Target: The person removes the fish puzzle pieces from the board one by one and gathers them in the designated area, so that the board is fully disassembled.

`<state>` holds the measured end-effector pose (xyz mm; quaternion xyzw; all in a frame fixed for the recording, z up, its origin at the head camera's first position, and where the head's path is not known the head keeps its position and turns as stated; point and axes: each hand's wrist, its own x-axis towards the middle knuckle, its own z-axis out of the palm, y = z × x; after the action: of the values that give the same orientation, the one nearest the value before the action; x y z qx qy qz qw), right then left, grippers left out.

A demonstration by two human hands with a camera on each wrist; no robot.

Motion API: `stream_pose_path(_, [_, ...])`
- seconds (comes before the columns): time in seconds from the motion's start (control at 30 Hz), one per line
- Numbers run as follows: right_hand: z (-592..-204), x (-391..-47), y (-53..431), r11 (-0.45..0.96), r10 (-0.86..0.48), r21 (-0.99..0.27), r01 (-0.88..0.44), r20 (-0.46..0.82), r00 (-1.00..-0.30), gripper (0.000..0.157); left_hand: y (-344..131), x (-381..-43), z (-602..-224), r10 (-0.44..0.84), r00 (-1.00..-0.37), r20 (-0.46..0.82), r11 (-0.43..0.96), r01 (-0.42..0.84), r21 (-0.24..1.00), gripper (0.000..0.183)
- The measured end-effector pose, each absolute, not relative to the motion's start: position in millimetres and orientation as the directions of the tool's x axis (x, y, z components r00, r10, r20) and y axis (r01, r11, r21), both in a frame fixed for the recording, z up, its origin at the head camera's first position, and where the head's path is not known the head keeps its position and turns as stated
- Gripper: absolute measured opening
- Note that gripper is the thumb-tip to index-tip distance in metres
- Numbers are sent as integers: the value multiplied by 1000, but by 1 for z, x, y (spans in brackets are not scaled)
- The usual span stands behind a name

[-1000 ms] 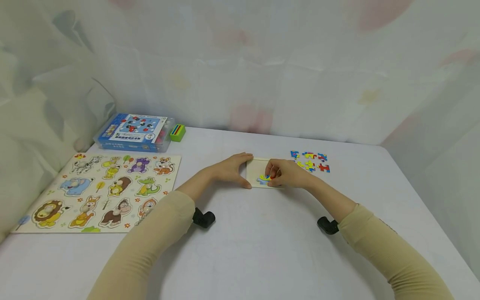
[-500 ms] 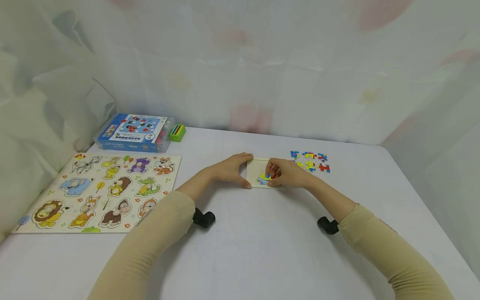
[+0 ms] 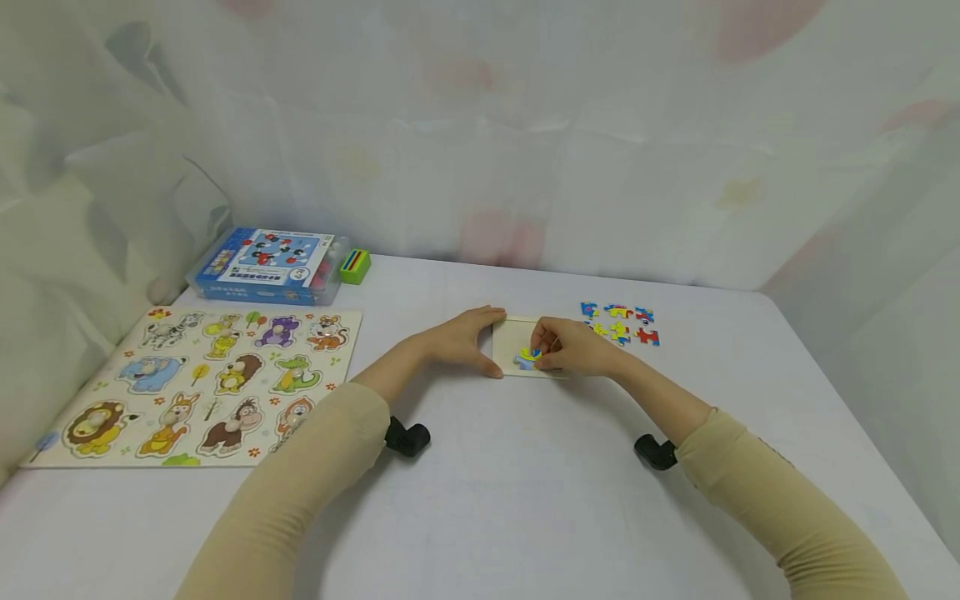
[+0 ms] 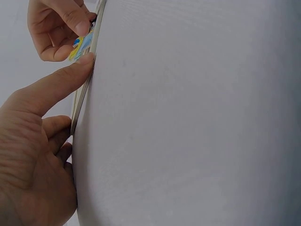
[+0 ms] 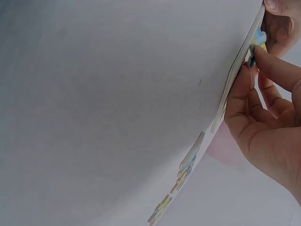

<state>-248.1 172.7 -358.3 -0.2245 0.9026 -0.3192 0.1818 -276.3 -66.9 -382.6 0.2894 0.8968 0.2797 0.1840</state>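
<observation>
A small pale wooden puzzle tray [image 3: 516,333] lies on the table in front of me. My left hand [image 3: 459,337] holds its left side, thumb at the near corner and fingers toward the far one. Over the tray's right part, my right hand [image 3: 581,346] pinches a small jigsaw piece [image 5: 252,56] between thumb and fingers, mostly hidden in the head view. Beside those fingertips, a light blue and yellow jigsaw piece [image 3: 525,361] shows inside the tray's near part. Several loose jigsaw pieces [image 3: 619,311] lie in rows just right of the tray.
An animal knob puzzle board [image 3: 198,375] covers the table's left side. Behind it stand a blue clear-sided box [image 3: 262,265] and a small green block [image 3: 356,266]. A curtain [image 3: 540,150] hangs behind the white table [image 3: 525,483]. Black wrist camera mounts [image 3: 408,437] project below the forearms.
Both hands keep their places at the tray. The right fingertips and the pieces beside them shift only slightly; the loose pieces stay where they were.
</observation>
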Motion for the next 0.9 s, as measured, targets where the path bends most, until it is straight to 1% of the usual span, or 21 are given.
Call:
stream_pose_path(0.47, [-356, -250, 172, 723, -502, -632, -280, -201, -841, 15, -67, -277, -383, 631, -760, -156, 666, 427, 611, 104])
stream_pose_path(0.77, [-353, -251, 173, 701, -514, -650, -295, -173, -840, 14, -67, -279, -385, 626, -762, -163, 672, 422, 609, 104])
stream_pose_path(0.9, [-347, -252, 179, 684, -501, -678, -270, -167, -849, 14, -67, -279, -385, 628, -761, -161, 673, 428, 603, 104])
